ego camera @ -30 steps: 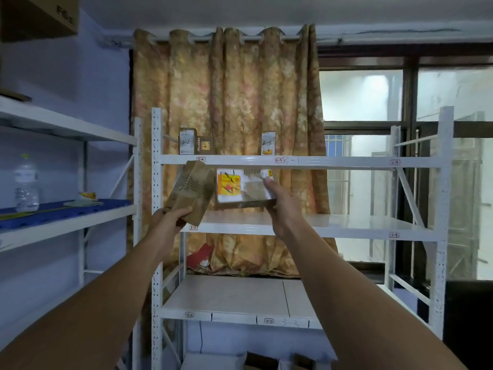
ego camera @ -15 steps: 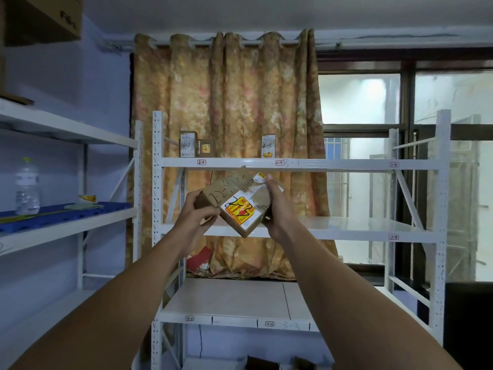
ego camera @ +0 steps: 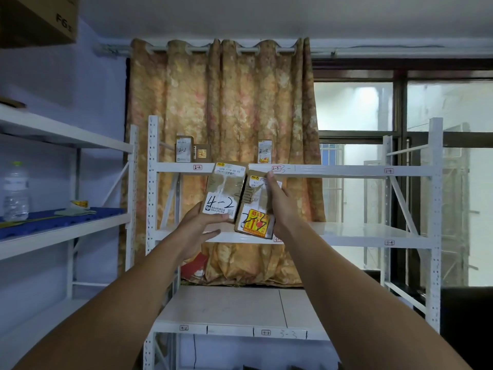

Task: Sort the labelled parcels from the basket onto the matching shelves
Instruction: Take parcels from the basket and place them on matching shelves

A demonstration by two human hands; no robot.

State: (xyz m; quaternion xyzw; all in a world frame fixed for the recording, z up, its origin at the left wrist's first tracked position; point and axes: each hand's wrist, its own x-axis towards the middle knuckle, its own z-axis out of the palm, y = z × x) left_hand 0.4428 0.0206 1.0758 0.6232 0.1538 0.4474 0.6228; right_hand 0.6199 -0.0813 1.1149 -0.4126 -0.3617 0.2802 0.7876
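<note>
Two brown cardboard parcels are held up side by side in front of the white rack [ego camera: 346, 170]. My left hand [ego camera: 198, 227] grips the bottom of the left parcel [ego camera: 225, 192], whose white label reads 4-2. My right hand [ego camera: 278, 204] holds the right parcel [ego camera: 253, 209] by its right edge; a handwritten number crosses its red-and-yellow sticker, and I cannot read it surely. Shelf tags read 2-2 [ego camera: 197, 167] and 2-3 [ego camera: 276, 168] on the top shelf, 4-2 [ego camera: 184, 327] on the lower one. The basket is out of view.
Three small parcels stand on the top shelf, two at the 2-2 spot [ego camera: 184, 149] and one at 2-3 [ego camera: 264, 151]. A second rack on the left carries a water bottle [ego camera: 16, 192] on a blue mat. A curtain [ego camera: 224, 108] hangs behind the rack.
The two parcels, apart a second ago and overlapping half a second ago, now stand upright next to each other with their labels facing me. The view has tilted slightly.
</note>
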